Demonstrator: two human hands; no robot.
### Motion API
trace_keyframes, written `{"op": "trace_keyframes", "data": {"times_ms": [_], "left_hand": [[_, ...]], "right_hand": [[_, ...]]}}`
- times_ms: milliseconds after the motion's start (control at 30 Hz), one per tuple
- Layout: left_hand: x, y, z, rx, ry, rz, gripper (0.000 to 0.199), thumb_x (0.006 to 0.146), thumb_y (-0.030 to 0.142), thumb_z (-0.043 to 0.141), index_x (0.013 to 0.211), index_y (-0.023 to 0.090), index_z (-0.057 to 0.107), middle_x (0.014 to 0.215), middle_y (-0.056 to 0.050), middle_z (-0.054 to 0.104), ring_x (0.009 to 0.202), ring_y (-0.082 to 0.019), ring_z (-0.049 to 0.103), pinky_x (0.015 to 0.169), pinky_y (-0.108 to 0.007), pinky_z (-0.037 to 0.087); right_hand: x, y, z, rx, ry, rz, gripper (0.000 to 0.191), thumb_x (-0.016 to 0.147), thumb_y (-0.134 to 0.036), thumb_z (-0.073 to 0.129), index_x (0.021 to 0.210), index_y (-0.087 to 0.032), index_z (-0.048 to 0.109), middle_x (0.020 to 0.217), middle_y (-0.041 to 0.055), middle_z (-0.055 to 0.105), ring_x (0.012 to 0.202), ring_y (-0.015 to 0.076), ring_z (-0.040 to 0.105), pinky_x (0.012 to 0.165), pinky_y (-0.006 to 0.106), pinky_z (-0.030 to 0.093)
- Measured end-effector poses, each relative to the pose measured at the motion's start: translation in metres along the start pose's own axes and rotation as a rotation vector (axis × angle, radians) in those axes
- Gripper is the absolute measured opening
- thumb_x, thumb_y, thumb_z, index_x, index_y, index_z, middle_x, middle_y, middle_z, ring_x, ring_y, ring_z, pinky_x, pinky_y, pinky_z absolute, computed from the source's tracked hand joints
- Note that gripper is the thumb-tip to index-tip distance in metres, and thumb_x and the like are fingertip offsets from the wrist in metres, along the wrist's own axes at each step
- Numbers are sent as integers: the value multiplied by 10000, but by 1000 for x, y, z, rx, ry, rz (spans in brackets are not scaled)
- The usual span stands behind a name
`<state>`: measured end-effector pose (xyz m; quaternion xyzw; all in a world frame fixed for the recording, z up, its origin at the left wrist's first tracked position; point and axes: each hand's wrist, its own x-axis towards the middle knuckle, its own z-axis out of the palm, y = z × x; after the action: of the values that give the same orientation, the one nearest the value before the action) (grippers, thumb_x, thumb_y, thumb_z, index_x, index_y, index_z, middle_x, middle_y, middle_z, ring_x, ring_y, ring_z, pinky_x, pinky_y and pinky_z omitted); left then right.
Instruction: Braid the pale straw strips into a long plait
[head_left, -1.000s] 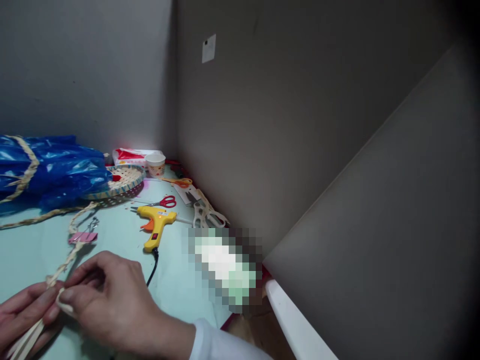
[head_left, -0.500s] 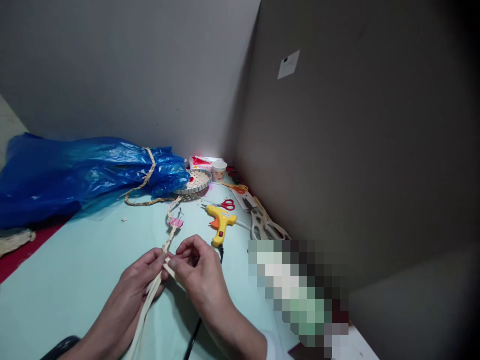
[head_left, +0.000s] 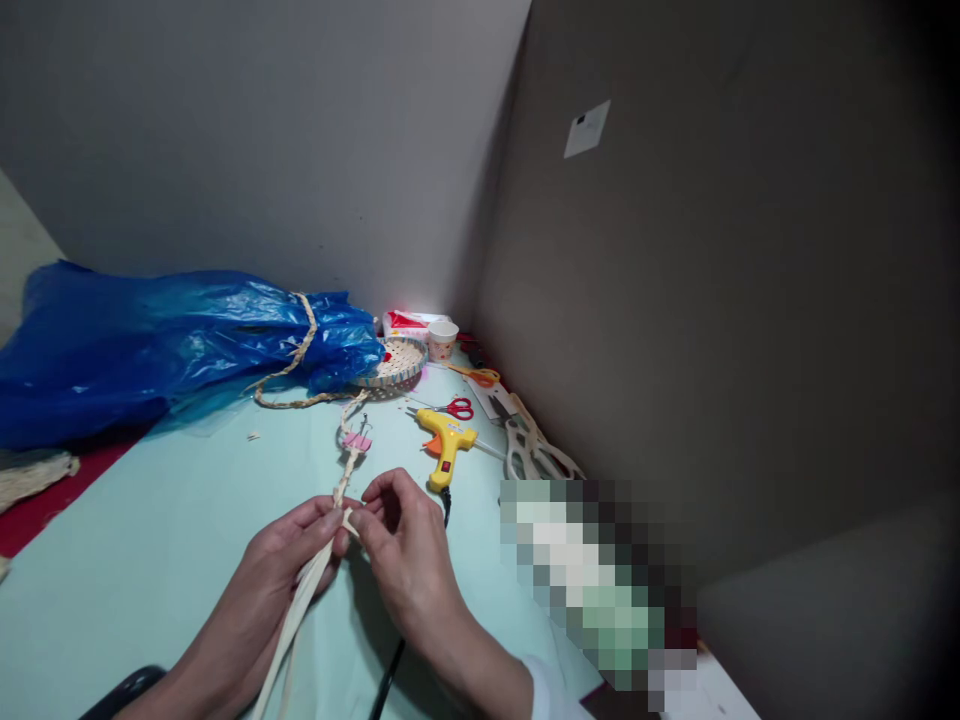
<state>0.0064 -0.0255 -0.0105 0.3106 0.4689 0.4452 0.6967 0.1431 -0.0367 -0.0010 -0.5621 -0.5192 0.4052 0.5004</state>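
A pale braid [head_left: 348, 476] runs away from me over the table, with a pink clip [head_left: 357, 442] on it farther up. My left hand [head_left: 289, 555] is closed on the braid's near end, thumb on top. From there loose flat strands [head_left: 294, 622] hang down toward me. Close beside it, my right hand [head_left: 409, 550] pinches one strand, which is bent to the right between the two hands. The fingertips of both hands nearly meet, and the strand crossing under them is partly hidden.
A yellow glue gun [head_left: 446, 446] lies right of the braid, near red-handled scissors [head_left: 459, 408] and large shears [head_left: 525, 450]. Behind are a woven basket [head_left: 409, 362], a paper cup [head_left: 442, 342] and a blue plastic bag [head_left: 187, 340] tied with braided cord. Walls rise behind and right.
Both hands have shifted slightly right in the view, as has the whole scene. The strand in my right hand now shows shorter and more sharply bent beside the left fingertips.
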Motion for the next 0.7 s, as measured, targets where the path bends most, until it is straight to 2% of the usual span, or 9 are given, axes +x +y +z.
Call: {"op": "trace_keyframes", "data": {"times_ms": [100,200,300,367,533,600,700], "left_hand": [[2,1,0,-36,-5,4,435,602,361,947,922,166,727,641,36,621,546,-56,541,504,-90,452],[6,0,-4,12,-30,-9,497,599,410,944,974,169,723,644,38,629,507,-47,499,478,-96,425],[9,-2,-8,79,-36,-14,519,628,450,920,1027,191,713,657,58,608,476,-36,424,448,-101,376],[8,-4,-8,99,-28,-6,482,648,461,904,1012,210,712,637,76,581,487,-47,423,476,-117,396],[3,-4,-3,162,77,99,410,528,438,940,745,195,693,657,53,645,656,-133,586,636,-191,494],[3,-2,-1,201,91,124,409,528,456,918,760,195,706,699,34,694,706,-164,620,672,-216,502],[3,0,-1,316,74,183,364,610,476,833,816,195,729,733,2,739,741,-212,661,719,-269,516]], "right_hand": [[-1,7,1,2,-41,-36,64,859,-147,580,845,-201,549,769,-21,623,708,139,575,652,220,418],[-1,9,2,3,-80,-21,86,892,-132,536,850,-199,569,753,-19,648,709,140,601,647,215,425],[-1,7,4,-104,-60,-1,112,914,-148,536,851,-191,617,803,10,699,795,165,636,692,229,434],[-1,6,4,-176,-75,-15,170,946,-171,510,833,-186,635,828,27,719,827,176,646,718,242,436],[-6,6,2,-284,-153,-179,258,1003,-175,440,923,-178,685,875,40,721,839,169,642,809,254,442],[-8,5,0,-309,-185,-211,239,994,-160,467,963,-180,703,886,39,722,831,163,639,812,249,438],[-8,-3,-2,-342,-223,-214,235,965,-111,496,951,-186,718,855,34,725,786,157,635,751,233,428]]}}
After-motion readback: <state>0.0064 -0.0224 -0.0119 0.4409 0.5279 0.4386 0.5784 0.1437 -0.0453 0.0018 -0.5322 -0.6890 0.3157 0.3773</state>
